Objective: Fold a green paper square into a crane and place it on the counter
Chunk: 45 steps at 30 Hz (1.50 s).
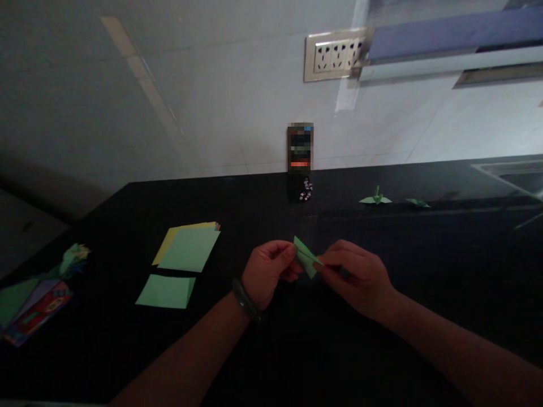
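Between my two hands is a small piece of folded green origami paper (306, 261), held just above the dark countertop. My left hand (269, 268), with a dark bangle (246, 301) on its wrist, pinches the paper's left edge between thumb and fingers. On the opposite side, my right hand (356, 277) grips the right corner with thumb and forefinger. The paper has several layers and comes to a point at the top. To the left lie a stack of green and yellow paper sheets (189, 249) and a separate green sheet (165, 291) with a crease near its right end.
Two folded green paper cranes, one upright (376, 196) and one flatter (418, 202), sit at the back right. A phone (300, 150) leans against the tiled wall. Colourful packets (40, 311) and folded paper lie far left. A sink edge (509, 169) shows at right.
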Motion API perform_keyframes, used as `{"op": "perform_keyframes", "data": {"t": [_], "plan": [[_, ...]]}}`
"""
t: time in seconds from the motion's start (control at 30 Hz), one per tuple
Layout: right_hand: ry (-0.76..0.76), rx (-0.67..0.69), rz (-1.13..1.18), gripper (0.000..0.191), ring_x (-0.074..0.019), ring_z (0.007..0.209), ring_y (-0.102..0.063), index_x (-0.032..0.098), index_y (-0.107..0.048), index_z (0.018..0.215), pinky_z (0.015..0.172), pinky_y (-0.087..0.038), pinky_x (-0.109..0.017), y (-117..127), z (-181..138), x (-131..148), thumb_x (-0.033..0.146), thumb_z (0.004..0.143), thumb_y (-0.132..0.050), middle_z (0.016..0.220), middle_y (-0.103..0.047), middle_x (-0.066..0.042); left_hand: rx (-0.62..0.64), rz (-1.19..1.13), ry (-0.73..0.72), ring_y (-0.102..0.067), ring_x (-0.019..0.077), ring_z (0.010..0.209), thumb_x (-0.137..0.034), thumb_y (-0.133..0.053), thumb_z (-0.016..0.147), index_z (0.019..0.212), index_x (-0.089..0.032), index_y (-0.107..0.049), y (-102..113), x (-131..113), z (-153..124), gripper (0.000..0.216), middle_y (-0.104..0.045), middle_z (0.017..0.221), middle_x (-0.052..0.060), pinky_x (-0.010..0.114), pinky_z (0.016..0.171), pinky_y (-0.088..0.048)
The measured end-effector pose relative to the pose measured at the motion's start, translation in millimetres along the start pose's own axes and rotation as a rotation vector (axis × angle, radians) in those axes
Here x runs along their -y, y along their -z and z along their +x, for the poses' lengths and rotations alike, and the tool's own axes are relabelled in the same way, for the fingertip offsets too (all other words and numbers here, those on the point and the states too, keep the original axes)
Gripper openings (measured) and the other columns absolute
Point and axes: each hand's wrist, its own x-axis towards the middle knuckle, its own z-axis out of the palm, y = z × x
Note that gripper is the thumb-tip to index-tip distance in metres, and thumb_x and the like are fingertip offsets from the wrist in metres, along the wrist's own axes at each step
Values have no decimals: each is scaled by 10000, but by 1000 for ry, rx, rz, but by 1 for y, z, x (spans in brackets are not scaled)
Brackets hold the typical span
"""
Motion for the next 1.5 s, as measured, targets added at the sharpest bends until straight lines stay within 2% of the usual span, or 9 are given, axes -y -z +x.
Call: {"op": "perform_keyframes", "data": {"t": [0.07,0.17,0.37,0.5,0.6,0.83,0.97,1.13,1.5], "plan": [[226,32,-150,114,-108,631,-548,154,-616,882,548,-437,-221,2,-3,0,132,807,-532,744,-600,-41,52,-148,53,-545,90,500,-396,-677,665,759,-126,-638,-1,0,-1,288,-624,593,10,207,487,-417],[350,46,-316,137,-124,669,-561,145,-616,922,574,-453,-237,5,-4,-2,138,825,-520,794,-614,-63,76,-268,107,-564,102,518,-429,-630,707,765,-101,-643,0,-2,-2,333,-632,608,36,216,496,-431],[288,83,-371,153,-142,773,-564,154,-601,920,663,-487,-259,7,0,-5,133,839,-473,895,-591,-81,24,-297,163,-622,134,621,-119,-714,616,931,-113,-619,4,-3,0,329,-669,716,42,277,616,-503],[243,73,-430,234,-174,824,-545,198,-591,1019,654,-490,-290,4,-3,-6,153,819,-477,969,-546,-95,-50,-307,118,-619,132,595,-120,-702,630,842,-94,-618,2,-2,1,230,-662,693,43,276,594,-509],[251,96,-444,218,-180,803,-550,221,-626,977,637,-483,-295,2,-7,-8,181,822,-479,969,-556,-88,-93,-297,103,-620,129,593,-128,-723,606,792,-96,-619,0,-2,-1,216,-662,673,38,257,584,-502],[282,39,-304,253,-177,879,-566,189,-630,946,681,-504,-275,5,-4,-16,72,782,-476,1012,-546,-99,124,-124,201,-617,114,582,-204,-750,587,818,-95,-639,5,-1,-2,278,-678,717,55,223,559,-481],[316,-15,-404,234,-221,941,-529,213,-650,949,724,-497,-348,5,-1,-17,115,775,-528,1042,-534,-103,58,-125,185,-617,102,575,-195,-746,588,805,-110,-622,4,0,-2,264,-676,703,36,206,547,-479],[402,20,-456,143,-219,955,-498,244,-671,889,778,-474,-368,4,1,-11,198,804,-566,995,-578,-69,-24,-148,132,-600,79,529,-188,-723,618,800,-115,-602,1,1,-1,230,-664,665,9,181,511,-473],[409,105,-457,183,-232,982,-475,218,-661,936,797,-472,-387,8,5,-14,185,833,-513,1011,-582,-87,132,-193,132,-626,107,670,-89,-708,601,969,-116,-607,5,2,-1,382,-678,776,43,208,631,-485]]}}
